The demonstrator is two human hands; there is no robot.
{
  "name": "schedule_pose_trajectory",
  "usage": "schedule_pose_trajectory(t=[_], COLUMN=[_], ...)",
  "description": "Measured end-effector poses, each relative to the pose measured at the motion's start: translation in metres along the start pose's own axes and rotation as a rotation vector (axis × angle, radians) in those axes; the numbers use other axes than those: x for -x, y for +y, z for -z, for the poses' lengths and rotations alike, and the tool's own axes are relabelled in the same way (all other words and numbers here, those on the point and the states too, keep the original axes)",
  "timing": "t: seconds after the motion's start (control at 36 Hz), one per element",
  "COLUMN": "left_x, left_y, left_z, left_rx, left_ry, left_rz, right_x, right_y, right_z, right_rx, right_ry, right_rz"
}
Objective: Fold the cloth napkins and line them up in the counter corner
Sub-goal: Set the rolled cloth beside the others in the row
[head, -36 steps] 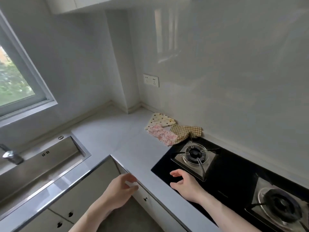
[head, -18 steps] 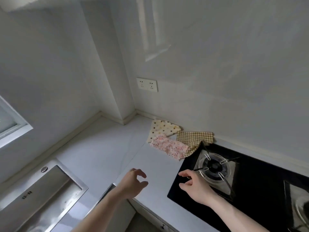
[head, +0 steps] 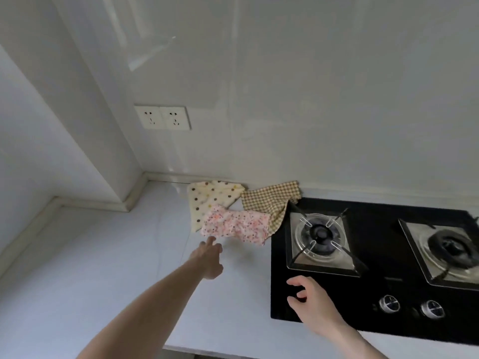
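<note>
Counter (head: 85,275), pale grey, meeting the white wall; all positions below are given from the black gas hob (head: 373,286) set into it. Three cloth napkins, unfolded and rumpled, lie in an overlapping cluster just off the hob's far-left corner. Pink floral napkin (head: 234,226): nearest the viewer, on top of the other two, beside the hob's left edge. Cream polka-dot napkin (head: 207,198): furthest left of the hob, against the wall. Brown checked napkin (head: 269,199): against the wall, one corner draped onto the hob's far-left edge. Left hand (head: 208,257): left of the hob, arm extended, fingers stretched forward and apart, fingertips at or just short of the pink floral napkin's near corner; contact cannot be told. Right hand (head: 313,304): over the hob's near-left area, fingers loosely curled, holding nothing. Two control knobs (head: 409,307) on the hob's front. Double wall socket (head: 162,117): on the wall, up and left of the hob.
</note>
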State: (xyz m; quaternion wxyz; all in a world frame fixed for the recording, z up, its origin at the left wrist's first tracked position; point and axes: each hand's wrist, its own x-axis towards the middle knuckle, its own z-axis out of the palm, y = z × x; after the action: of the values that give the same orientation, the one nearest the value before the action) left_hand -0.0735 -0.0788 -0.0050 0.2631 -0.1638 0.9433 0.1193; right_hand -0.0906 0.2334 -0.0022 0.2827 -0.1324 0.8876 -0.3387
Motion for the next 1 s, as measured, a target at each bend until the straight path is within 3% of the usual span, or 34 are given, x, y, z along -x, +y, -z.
schedule_pose_trajectory(t=[0.22,0.44,0.53,0.75,1.0], left_x=[-0.063,-0.066,-0.065,-0.069,-0.069], left_y=[-0.002,-0.036,-0.043,-0.04,-0.042], left_z=[-0.019,-0.102,-0.114,-0.121,-0.136], left_rx=[0.101,0.321,0.372,0.459,0.224], left_ry=[0.054,0.642,0.767,0.826,0.862], left_rz=[-0.042,-0.187,-0.157,-0.175,-0.335], right_x=[-0.009,-0.056,-0.078,-0.092,-0.097], right_y=[0.014,0.029,0.033,0.046,0.057], right_z=[-0.037,-0.078,-0.102,-0.125,-0.136], right_rx=[0.064,0.225,0.284,0.413,0.443], right_ry=[0.04,0.076,0.195,0.398,0.475], right_rz=[-0.012,0.159,0.226,0.409,0.554])
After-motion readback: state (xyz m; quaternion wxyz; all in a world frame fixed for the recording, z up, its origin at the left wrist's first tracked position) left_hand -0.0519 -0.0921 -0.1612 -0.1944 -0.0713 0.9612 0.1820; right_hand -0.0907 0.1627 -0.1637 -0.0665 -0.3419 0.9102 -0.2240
